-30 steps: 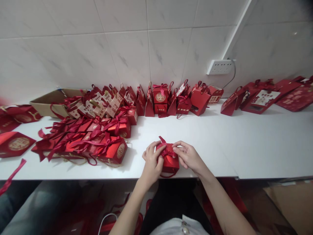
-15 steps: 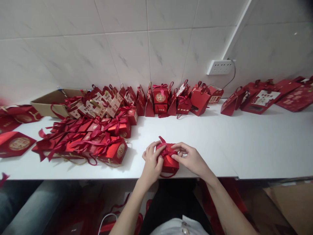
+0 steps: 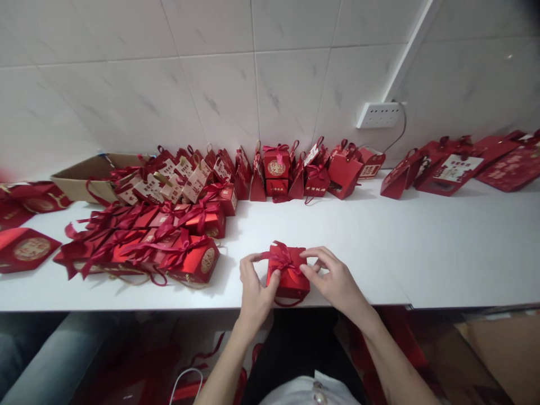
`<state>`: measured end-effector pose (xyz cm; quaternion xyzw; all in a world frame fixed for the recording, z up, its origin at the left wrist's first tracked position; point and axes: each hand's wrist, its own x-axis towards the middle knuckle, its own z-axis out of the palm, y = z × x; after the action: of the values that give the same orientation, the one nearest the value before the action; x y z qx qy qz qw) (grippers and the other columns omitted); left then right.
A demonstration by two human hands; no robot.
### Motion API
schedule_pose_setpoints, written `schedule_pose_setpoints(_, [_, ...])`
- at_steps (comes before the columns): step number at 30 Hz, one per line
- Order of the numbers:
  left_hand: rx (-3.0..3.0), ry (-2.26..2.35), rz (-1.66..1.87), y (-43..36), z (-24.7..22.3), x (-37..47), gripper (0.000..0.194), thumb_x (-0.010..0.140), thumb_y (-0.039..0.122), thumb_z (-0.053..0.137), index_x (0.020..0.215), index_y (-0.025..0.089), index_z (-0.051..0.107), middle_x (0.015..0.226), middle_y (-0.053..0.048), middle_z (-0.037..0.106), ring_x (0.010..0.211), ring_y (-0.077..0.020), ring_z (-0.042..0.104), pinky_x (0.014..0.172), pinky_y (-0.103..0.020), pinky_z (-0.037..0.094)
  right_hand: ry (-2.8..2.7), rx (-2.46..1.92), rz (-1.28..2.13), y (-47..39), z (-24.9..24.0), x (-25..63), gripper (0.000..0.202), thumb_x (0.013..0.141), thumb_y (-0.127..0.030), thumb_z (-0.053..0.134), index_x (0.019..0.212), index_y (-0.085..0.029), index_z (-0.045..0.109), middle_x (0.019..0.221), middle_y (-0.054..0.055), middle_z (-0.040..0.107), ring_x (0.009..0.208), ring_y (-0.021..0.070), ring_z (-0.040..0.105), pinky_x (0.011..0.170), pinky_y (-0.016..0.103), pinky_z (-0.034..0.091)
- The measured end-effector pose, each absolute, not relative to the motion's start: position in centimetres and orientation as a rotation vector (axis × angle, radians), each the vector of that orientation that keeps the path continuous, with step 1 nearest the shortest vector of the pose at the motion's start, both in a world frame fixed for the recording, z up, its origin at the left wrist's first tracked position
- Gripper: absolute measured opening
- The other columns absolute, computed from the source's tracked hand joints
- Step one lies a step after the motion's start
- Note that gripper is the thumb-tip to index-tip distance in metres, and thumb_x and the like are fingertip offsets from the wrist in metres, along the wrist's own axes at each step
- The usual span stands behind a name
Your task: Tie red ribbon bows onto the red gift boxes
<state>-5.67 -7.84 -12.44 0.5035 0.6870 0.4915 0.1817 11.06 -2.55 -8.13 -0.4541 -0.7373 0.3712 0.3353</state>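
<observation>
A small red gift box [image 3: 293, 285] sits near the front edge of the white table, a dark red ribbon bow [image 3: 282, 260] tied across its top. My left hand [image 3: 258, 289] is at the box's left side, fingertips on the ribbon's left end and thumb against the bow's lower left. From the right, my right hand [image 3: 331, 277] reaches the bow with thumb and index finger at its right loop. Part of the ribbon is covered by the fingertips. A thin red cord handle [image 3: 289, 304] hangs at the box's front.
To the left stand rows of ribboned red boxes [image 3: 198, 261]. Behind them is an open cardboard carton [image 3: 80, 183]. More red boxes [image 3: 276, 166] line the tiled wall, with others [image 3: 449, 171] at the right. A white socket strip [image 3: 379, 115] is on the wall.
My left hand has drawn back to the left, its fingers off the bow's middle, so more of the bow shows. The upright ribbon end has dropped. My right hand has barely moved.
</observation>
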Motion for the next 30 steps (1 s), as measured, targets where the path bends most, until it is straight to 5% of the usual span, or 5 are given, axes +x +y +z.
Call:
schedule_pose_setpoints(3, [1.281,1.899,1.335,-8.0,-12.2,-5.8,0.024,0.081,0.043,0.049,0.082,0.020,0.044,0.080,-0.001,0.047,0.078,-0.0175,0.048,0.076,-0.033,0.041,-1.920,-1.311,0.808,-3.4,-8.4,11.3,0.024,0.079,-0.043,0.057,0.088,-0.021,0.058,0.092,0.005,0.057,0.055,0.0116,0.049,0.056,0.028,0.047])
schedule_pose_setpoints(7, [1.254,1.740,1.328,-7.8,-11.6,-5.9,0.030,0.084,0.041,0.047,0.063,0.020,0.039,0.062,0.003,0.041,0.063,-0.0130,0.042,0.065,-0.026,0.038,-1.923,-1.417,0.781,-3.8,-9.4,11.0,0.027,0.075,-0.048,0.060,0.072,-0.022,0.054,0.072,0.002,0.053,0.055,0.0135,0.047,0.055,0.028,0.044])
schedule_pose_setpoints(14, [1.187,1.687,1.317,-8.0,-11.3,-5.8,0.031,0.082,0.043,0.049,0.066,0.019,0.043,0.063,0.003,0.044,0.061,-0.0118,0.042,0.060,-0.023,0.037,-1.715,-1.340,1.232,-2.9,-9.9,10.6,0.033,0.073,-0.049,0.060,0.061,-0.020,0.050,0.058,-0.001,0.049,0.054,0.0122,0.045,0.052,0.026,0.039])
schedule_pose_setpoints(20, [1.188,1.624,1.307,-8.0,-11.0,-5.7,0.031,0.081,0.043,0.051,0.064,0.019,0.041,0.061,0.003,0.043,0.059,-0.0111,0.041,0.058,-0.022,0.036,-1.372,-1.301,1.685,-2.5,-9.8,10.8,0.044,0.065,-0.059,0.065,0.061,-0.019,0.047,0.047,-0.009,0.036,0.035,0.0039,0.027,0.035,0.020,0.019])
schedule_pose_setpoints(30, [1.192,1.494,1.303,-7.6,-11.6,-6.5,0.035,0.081,0.048,0.049,0.064,0.019,0.042,0.059,0.004,0.039,0.057,-0.0104,0.036,0.057,-0.022,0.034,-1.049,-1.104,2.004,-1.6,-10.7,11.4,0.041,0.067,-0.049,0.070,0.059,-0.017,0.046,0.046,-0.009,0.033,0.038,0.0031,0.030,0.034,0.016,0.026])
